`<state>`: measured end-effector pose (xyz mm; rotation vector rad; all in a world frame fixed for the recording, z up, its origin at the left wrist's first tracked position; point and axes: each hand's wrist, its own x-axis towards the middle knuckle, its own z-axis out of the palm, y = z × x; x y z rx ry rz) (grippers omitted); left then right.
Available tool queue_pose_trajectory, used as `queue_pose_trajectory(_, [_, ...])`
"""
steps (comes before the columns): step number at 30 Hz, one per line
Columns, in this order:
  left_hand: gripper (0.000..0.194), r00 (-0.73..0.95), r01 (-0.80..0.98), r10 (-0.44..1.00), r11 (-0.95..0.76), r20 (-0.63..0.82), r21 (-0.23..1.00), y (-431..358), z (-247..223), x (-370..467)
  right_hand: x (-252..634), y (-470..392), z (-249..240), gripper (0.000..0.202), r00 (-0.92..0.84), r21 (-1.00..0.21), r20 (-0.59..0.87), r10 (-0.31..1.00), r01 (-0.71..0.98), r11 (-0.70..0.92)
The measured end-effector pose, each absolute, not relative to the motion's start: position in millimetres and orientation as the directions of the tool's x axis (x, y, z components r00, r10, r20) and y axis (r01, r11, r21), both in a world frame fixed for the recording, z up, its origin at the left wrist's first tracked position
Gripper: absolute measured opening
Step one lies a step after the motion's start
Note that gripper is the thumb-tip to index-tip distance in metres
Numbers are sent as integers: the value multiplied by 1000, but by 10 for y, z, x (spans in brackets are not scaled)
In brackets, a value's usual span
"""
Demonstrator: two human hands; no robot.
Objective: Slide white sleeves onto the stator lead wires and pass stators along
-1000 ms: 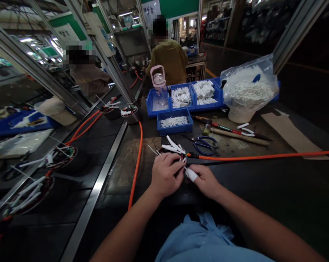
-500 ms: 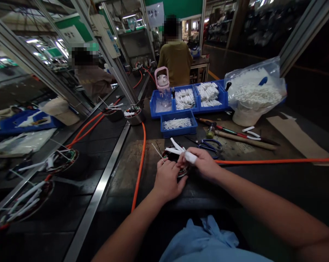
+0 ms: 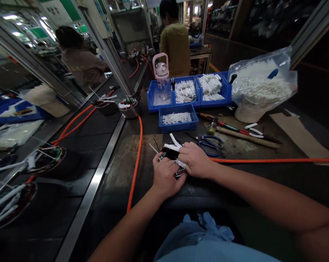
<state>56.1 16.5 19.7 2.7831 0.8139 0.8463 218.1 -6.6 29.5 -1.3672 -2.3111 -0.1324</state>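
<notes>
A round wired part (image 3: pixel 168 154) with white sleeves and thin wires lies on the dark bench, mostly hidden by my hands. My left hand (image 3: pixel 167 175) rests over its near left edge, fingers bent onto the rim; what the fingertips pinch is hidden. My right hand (image 3: pixel 195 159) is closed on a white sleeve (image 3: pixel 181 163) low at the part's right side. Two more white sleeves (image 3: pixel 172 147) stick up and left beside the right fingers.
Behind are a small blue tray (image 3: pixel 177 126) of thin white ties, blue bins (image 3: pixel 187 105) of sleeves, scissors (image 3: pixel 212 142), a hammer (image 3: pixel 246 137) and a bagged bucket (image 3: pixel 245 114). An orange cable (image 3: pixel 137 163) crosses left. Similar parts (image 3: pixel 51 160) stand on the conveyor. Two people are beyond.
My right hand has lowered and turned, bringing the white sleeve down against the round part. My left hand stays at the rim. The whole view has shifted slightly.
</notes>
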Motion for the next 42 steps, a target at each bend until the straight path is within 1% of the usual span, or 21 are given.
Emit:
queue_pose_trajectory(3, [17,710,480,530,-846,463,232,138,208,575,2173,-59,284,16,-367,-200,420,830,855,480])
queue_pose_trajectory(6, [25,733,473,499,-862,462,180,120,269,486,2228,-127,295,17,-288,-381,478,830,783,492])
queue_pose_trajectory(7, [35,715,468,475,-870,513,154,131,302,422,2274,-180,288,17,-224,-440,505,834,764,472])
queue_pose_trajectory(9, [52,633,461,396,-883,666,87,193,383,255,2442,-351,232,37,-95,-492,490,867,790,365])
queue_pose_trajectory(10, [55,604,451,345,-891,718,49,244,430,166,2578,-470,182,46,-44,-473,444,895,837,276])
queue_pose_trajectory(11, [53,622,423,300,-906,724,12,308,478,85,2757,-611,119,47,-24,-412,362,932,893,183])
queue_pose_trajectory(12, [50,706,364,261,-931,659,-21,381,525,18,2980,-771,48,41,8,-325,265,964,942,82])
queue_pose_trajectory(15, [49,951,169,143,-983,275,-72,612,647,-55,3865,-1339,-139,24,156,-46,94,983,987,-153])
queue_pose_trajectory(16, [48,978,131,114,-988,176,-84,679,679,-39,4186,-1543,-170,21,278,17,74,958,960,-280])
queue_pose_trajectory(17, [45,989,107,96,-989,110,-99,734,707,-11,4489,-1741,-178,19,410,41,51,911,910,-412])
queue_pose_trajectory(19, [33,997,75,70,-989,44,-130,792,755,63,4960,-2079,-129,14,568,73,68,820,817,-572])
queue_pose_trajectory(21, [24,998,57,54,-985,17,-160,766,783,143,5178,-2266,-25,6,638,93,78,766,760,-643])
queue_pose_trajectory(23, [24,998,67,66,-981,7,-180,649,777,246,5131,-2236,80,8,699,153,150,699,682,-715])
queue_pose_trajectory(25, [28,990,143,140,-972,31,-187,467,733,403,4871,-1986,145,17,731,196,250,635,604,-773])
queue_pose_trajectory(27, [35,954,299,286,-938,93,-178,275,686,611,4473,-1580,163,24,698,164,281,658,641,-750])
queue_pose_trajectory(29, [40,886,460,438,-874,153,-158,136,687,798,4014,-1124,163,25,584,135,253,771,768,-626])
queue_pose_trajectory(30, [42,865,499,477,-853,157,-157,98,714,853,3790,-912,167,25,523,114,253,814,819,-562])
queue_pose_trajectory(32, [45,869,492,477,-859,126,-142,86,811,841,3410,-572,191,26,396,77,262,880,900,-429])
queue_pose_trajectory(34, [48,902,428,421,-901,95,-74,119,904,680,3177,-365,220,27,327,51,270,906,934,-352])
queue_pose_trajectory(37, [66,915,382,383,-924,126,30,131,881,377,3082,-252,196,26,281,24,249,927,955,-296])
queue_pose_trajectory(42, [52,802,585,567,-810,186,-51,-97,500,386,3048,-240,-43,26,235,0,174,956,971,-239])
